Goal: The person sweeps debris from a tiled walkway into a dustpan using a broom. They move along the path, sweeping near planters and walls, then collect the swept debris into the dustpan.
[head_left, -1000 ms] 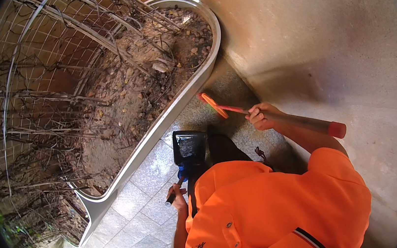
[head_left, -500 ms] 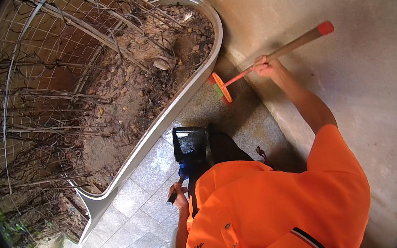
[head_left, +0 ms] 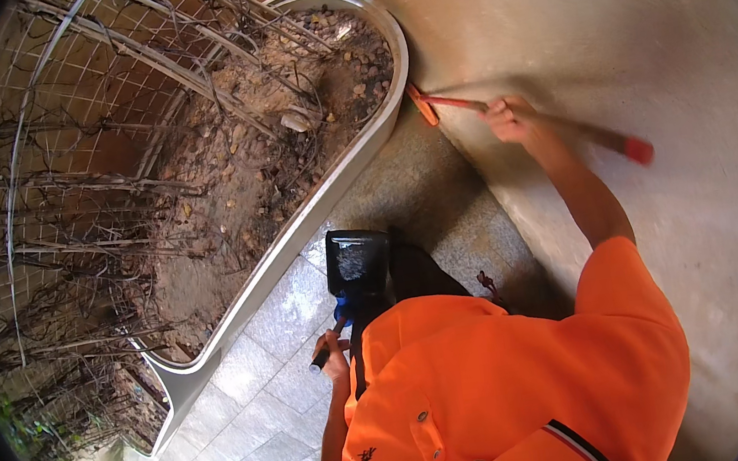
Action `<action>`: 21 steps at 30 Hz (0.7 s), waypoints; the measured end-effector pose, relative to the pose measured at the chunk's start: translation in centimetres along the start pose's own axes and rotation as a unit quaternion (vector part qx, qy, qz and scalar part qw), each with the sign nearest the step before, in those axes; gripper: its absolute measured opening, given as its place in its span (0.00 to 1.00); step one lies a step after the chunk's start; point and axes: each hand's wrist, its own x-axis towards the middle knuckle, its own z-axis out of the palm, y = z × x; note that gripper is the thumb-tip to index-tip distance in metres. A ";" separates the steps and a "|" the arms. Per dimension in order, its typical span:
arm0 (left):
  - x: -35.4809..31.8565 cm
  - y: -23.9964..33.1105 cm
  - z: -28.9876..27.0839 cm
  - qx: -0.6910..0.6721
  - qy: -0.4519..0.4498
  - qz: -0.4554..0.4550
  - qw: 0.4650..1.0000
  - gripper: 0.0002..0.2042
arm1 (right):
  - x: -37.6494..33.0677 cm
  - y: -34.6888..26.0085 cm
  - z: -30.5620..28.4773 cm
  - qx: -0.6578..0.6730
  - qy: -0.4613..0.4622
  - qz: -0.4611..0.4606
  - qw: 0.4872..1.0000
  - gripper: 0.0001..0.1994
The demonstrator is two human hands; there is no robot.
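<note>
My right hand is closed round the red and brown handle of a broom. The handle slopes down to the right, and its red end is blurred by motion. The orange broom head sits in the corner where the planter's curved rim meets the wall; its bristles are mostly hidden. Lower down, my left hand grips the dark handle of a long-handled dustpan. The black pan, with a blue joint at its handle, is near my dark trouser leg, and its inside looks wet or shiny.
A pale-rimmed planter with soil, stones and dry vines takes up the left side. Behind the vines stands a wire mesh. A smooth beige wall rises on the right. Grey stone tiles cover the floor between them.
The broom head has moved up and slightly right into the corner by the planter, while the handle's red end has swung downward. My left hand and the dustpan have shifted only slightly.
</note>
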 end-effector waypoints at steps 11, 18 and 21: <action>1.2 1.0 0.8 0.025 -0.078 0.043 0.996 0.14 | -14.1 16.0 1.8 0.008 0.133 -0.048 0.990 0.12; 1.4 1.9 0.4 0.034 -0.078 0.100 0.991 0.14 | -15.4 22.3 0.5 0.039 0.215 0.048 0.975 0.06; 1.5 2.4 -0.2 0.064 -0.073 0.101 0.990 0.14 | -15.4 23.9 0.3 0.129 0.180 0.047 0.974 0.04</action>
